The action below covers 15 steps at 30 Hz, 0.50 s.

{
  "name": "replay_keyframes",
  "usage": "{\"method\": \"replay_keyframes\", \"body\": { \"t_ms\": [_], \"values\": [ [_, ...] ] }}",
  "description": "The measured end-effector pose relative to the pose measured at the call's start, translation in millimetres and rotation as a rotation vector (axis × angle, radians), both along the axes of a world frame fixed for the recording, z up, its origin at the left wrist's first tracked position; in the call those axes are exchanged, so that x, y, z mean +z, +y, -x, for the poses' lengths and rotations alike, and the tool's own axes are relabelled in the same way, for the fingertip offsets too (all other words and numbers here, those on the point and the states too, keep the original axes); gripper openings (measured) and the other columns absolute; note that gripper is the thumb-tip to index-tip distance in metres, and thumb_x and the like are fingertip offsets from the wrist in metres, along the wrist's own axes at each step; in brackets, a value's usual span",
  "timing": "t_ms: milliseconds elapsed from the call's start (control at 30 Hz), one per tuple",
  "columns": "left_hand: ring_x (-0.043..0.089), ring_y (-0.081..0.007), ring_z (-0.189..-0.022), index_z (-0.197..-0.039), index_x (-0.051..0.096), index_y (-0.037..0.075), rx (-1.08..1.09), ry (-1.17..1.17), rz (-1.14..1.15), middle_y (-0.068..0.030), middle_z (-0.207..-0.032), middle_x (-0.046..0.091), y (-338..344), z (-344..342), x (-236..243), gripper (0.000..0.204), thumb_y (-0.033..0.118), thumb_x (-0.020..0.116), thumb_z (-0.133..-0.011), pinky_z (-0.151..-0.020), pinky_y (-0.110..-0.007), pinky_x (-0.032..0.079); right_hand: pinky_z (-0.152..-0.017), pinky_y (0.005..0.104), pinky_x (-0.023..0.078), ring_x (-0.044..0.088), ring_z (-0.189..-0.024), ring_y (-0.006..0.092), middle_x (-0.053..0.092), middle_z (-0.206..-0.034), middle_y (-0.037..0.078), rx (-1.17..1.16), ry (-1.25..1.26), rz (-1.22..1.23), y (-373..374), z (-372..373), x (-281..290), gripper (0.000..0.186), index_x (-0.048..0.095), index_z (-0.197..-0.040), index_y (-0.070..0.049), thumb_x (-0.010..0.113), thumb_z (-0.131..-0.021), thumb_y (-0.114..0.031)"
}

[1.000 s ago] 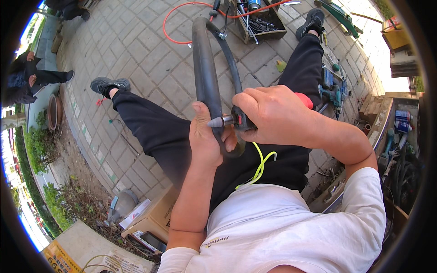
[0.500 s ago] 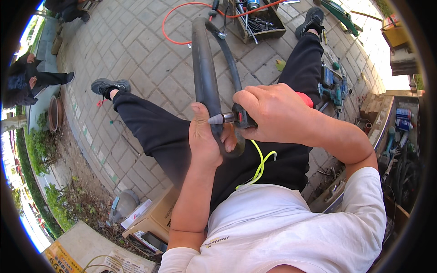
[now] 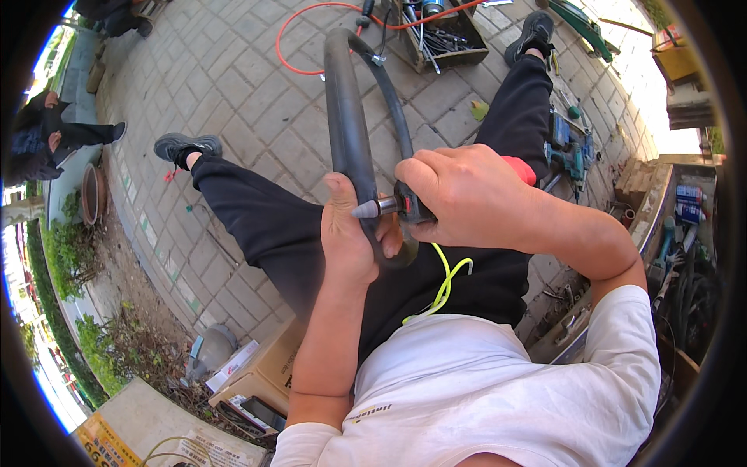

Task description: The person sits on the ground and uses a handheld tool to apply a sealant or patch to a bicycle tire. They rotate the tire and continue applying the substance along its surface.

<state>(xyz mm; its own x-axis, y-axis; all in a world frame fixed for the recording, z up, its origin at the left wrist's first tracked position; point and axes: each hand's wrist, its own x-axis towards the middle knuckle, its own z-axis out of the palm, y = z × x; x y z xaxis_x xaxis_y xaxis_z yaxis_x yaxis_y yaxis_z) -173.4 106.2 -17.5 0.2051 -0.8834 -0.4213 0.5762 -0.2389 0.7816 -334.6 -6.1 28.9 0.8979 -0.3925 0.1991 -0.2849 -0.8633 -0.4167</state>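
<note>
Cardboard box: brown, rectangular, on the ground at about 7 o'clock, just beside the seated person's left side; a small dark mark on its near face.
White carton: slim, white with red edging, touching the brown box at its 9 o'clock side.
Flat dark packet: black with a pale border, lying below the brown box.
Yellow printed sign: yellow and orange panel at the lower rim, near 7 o'clock, partly cut off.
Cans: blue and white labels, standing at 3 o'clock on a shelf edge.
</note>
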Motion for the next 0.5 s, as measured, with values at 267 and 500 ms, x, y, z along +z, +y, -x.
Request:
{"method": "replay_keyframes", "body": {
  "t_ms": [267,500],
  "values": [
    [0.049,-0.0186,-0.043,-0.099,0.062,0.005,-0.055,0.075,-0.060,-0.0063,-0.062,0.050,-3,8,5,0.090,0.087,0.027,-0.098,-0.043,-0.034,0.043,-0.064,0.0446,0.059,0.073,-0.076,0.0352,0.067,-0.080,0.014,-0.058,0.009,-0.005,-5,12,5,0.038,0.058,-0.092,-0.002,0.083,-0.077,-0.025],
    [0.070,-0.0253,-0.068,-0.136,0.044,-0.002,0.071,0.003,0.156,-0.0110,-0.088,0.063,-23,-34,5,0.050,0.004,0.071,-0.095,-0.064,-0.039,0.059,-0.068,0.0476,0.056,0.070,-0.077,0.0403,0.068,-0.082,0.017,-0.266,-0.028,-0.042,-32,24,28,0.036,0.060,-0.097,-0.003,0.082,-0.076,-0.022]
  ]
}}
